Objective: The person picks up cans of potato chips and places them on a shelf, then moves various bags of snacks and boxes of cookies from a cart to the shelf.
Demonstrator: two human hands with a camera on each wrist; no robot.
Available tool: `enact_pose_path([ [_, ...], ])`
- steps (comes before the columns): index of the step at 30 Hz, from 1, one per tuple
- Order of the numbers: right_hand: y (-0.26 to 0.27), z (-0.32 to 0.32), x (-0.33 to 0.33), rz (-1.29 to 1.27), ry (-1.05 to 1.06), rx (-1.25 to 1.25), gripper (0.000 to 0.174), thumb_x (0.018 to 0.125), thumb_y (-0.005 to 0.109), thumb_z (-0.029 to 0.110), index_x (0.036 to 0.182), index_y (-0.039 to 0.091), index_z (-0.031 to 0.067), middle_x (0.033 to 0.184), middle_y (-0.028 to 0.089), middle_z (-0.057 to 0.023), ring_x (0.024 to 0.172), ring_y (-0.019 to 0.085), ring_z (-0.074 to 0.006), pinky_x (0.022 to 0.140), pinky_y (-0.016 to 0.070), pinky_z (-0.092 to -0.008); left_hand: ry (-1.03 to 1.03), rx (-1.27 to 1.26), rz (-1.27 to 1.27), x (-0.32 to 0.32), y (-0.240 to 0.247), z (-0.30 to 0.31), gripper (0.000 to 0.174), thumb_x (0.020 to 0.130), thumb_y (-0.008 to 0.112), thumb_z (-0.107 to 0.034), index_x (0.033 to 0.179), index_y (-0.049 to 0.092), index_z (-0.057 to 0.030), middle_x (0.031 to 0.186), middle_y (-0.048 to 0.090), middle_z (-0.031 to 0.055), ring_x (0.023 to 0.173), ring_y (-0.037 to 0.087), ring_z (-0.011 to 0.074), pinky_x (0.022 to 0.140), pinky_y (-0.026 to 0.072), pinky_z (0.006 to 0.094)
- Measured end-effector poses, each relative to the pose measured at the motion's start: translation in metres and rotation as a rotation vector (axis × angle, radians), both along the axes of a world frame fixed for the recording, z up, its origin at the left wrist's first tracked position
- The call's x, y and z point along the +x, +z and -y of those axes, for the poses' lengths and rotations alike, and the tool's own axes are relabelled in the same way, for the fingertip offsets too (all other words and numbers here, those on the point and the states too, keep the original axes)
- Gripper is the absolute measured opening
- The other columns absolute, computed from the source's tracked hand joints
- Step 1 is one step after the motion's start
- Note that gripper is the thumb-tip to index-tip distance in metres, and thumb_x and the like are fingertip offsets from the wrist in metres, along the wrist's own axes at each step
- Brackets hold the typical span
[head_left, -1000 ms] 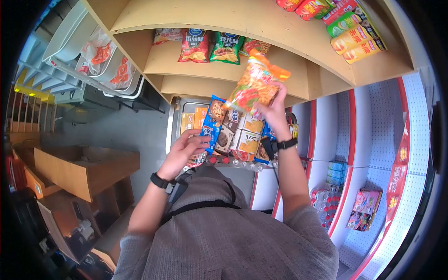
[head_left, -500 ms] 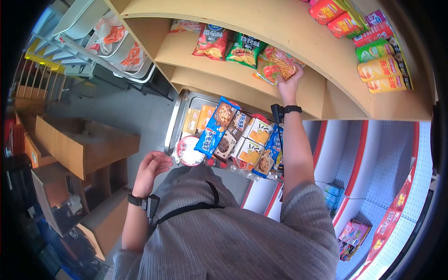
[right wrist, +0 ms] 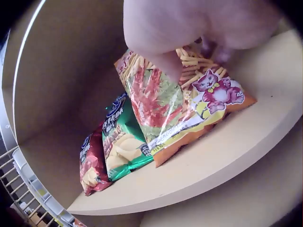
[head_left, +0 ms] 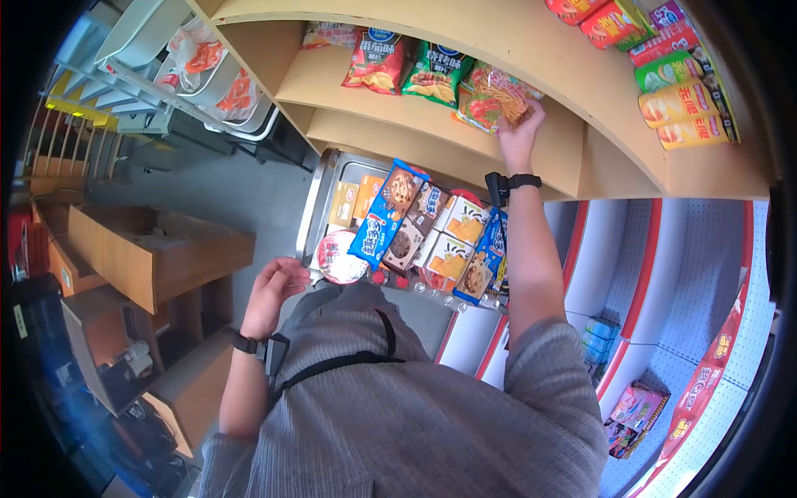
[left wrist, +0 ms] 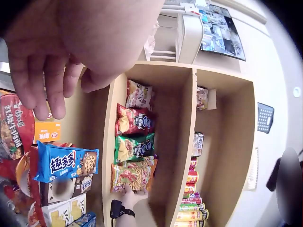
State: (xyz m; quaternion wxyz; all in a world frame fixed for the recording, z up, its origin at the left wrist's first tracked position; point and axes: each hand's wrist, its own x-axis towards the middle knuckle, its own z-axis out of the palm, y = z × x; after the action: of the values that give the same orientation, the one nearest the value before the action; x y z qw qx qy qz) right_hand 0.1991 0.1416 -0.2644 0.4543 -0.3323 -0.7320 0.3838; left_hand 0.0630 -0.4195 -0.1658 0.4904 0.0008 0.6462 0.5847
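The right hand (head_left: 521, 137) is at the shelf, its fingers and thumb on an orange snack bag (head_left: 490, 104) that rests beside a green chip bag (head_left: 437, 73). In the right wrist view the thumb lies across the front of this orange bag (right wrist: 161, 104), whose lower edge rests on the shelf board. To the left of the green bag is a red chip bag (head_left: 374, 62). The left hand (head_left: 276, 290) hangs beside the metal cart with loosely bent fingers and holds nothing; in the left wrist view the left hand (left wrist: 52, 61) is above the cart's goods.
A metal cart (head_left: 309, 217) carries a blue cookie pack (head_left: 388, 217), a round-lidded tub (head_left: 340, 257) and several boxes. Cans (head_left: 677, 104) stand on the upper shelf. Wooden drawers (head_left: 158, 257) are at the left, white shelving with red edges (head_left: 643, 257) at the right.
The right hand has carried the orange bag from above the cart onto the shelf beside the green bag. The left hand has moved off the blue cookie pack, towards the lower left.
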Motion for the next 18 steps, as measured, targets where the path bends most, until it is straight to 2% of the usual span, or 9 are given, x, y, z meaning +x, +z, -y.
enact_pose_path([
  [3,-0.008,0.000,0.015,-0.013,0.043,0.063,0.071,0.080,0.076,-0.009,0.141,0.041,0.0036,0.140,0.045,-0.0208,0.130,0.053,-0.0372,0.109,0.0474,-0.0461,-0.032,0.030,0.025,-0.004,0.001,0.001,0.025,0.110,0.047,-0.017,0.126,0.059,-0.0016,0.114,0.072,0.0114,0.107,0.070,0.0213,0.096,0.0547,0.0332],
  [5,0.004,0.004,0.027,0.156,-0.040,0.239,0.073,0.080,0.078,-0.008,0.141,0.041,0.0044,0.141,0.046,-0.0199,0.131,0.053,-0.0355,0.107,0.0488,-0.0459,-0.045,0.019,0.015,-0.006,0.002,0.000,0.025,0.110,0.047,-0.017,0.126,0.060,-0.0017,0.114,0.072,0.0113,0.107,0.070,0.0210,0.096,0.0546,0.0334],
  [6,0.012,0.010,0.033,0.159,-0.053,0.237,0.073,0.080,0.078,-0.008,0.141,0.041,0.0044,0.141,0.046,-0.0199,0.131,0.053,-0.0355,0.107,0.0488,-0.0459,-0.049,0.011,0.007,-0.006,0.003,0.000,0.025,0.110,0.048,-0.017,0.125,0.060,-0.0018,0.113,0.072,0.0112,0.106,0.070,0.0207,0.096,0.0546,0.0335],
  [9,0.037,0.031,0.056,0.222,-0.094,0.144,0.074,0.082,0.079,-0.006,0.143,0.040,0.0061,0.142,0.045,-0.0193,0.131,0.054,-0.0338,0.107,0.0494,-0.0458,-0.082,0.043,0.032,-0.011,-0.002,0.002,0.024,0.110,0.048,-0.018,0.125,0.060,-0.0020,0.113,0.072,0.0110,0.106,0.070,0.0200,0.095,0.0546,0.0333],
  [13,0.054,0.074,0.107,0.157,-0.136,-0.012,0.066,0.089,0.075,-0.003,0.144,0.040,0.0068,0.139,0.051,-0.0194,0.126,0.059,-0.0319,0.103,0.0528,-0.0431,-0.137,0.055,0.046,-0.018,-0.008,-0.002,0.025,0.109,0.046,-0.016,0.124,0.060,-0.0026,0.111,0.070,0.0097,0.103,0.069,0.0201,0.094,0.0545,0.0338],
  [14,0.056,0.087,0.122,0.143,-0.147,-0.069,0.063,0.091,0.073,-0.002,0.144,0.040,0.0068,0.136,0.054,-0.0192,0.124,0.061,-0.0312,0.102,0.0539,-0.0421,-0.138,0.070,0.070,-0.020,-0.013,-0.002,0.024,0.109,0.046,-0.016,0.124,0.060,-0.0026,0.110,0.070,0.0097,0.103,0.069,0.0201,0.093,0.0546,0.0337],
  [15,0.056,0.102,0.140,0.193,-0.156,-0.056,0.061,0.095,0.069,-0.003,0.145,0.037,0.0092,0.135,0.056,-0.0178,0.122,0.062,-0.0261,0.101,0.0553,-0.0386,-0.141,0.087,0.097,-0.023,-0.017,-0.005,0.024,0.108,0.047,-0.017,0.124,0.060,-0.0027,0.110,0.070,0.0097,0.103,0.069,0.0201,0.093,0.0547,0.0337],
  [18,0.059,0.167,0.192,0.137,-0.227,-0.175,0.056,0.098,0.067,-0.002,0.144,0.037,0.0091,0.130,0.059,-0.0167,0.118,0.064,-0.0248,0.100,0.0552,-0.0384,-0.219,0.122,0.155,-0.031,-0.026,-0.012,0.024,0.108,0.048,-0.017,0.123,0.060,-0.0025,0.110,0.070,0.0095,0.101,0.069,0.0198,0.092,0.0549,0.0336],
])
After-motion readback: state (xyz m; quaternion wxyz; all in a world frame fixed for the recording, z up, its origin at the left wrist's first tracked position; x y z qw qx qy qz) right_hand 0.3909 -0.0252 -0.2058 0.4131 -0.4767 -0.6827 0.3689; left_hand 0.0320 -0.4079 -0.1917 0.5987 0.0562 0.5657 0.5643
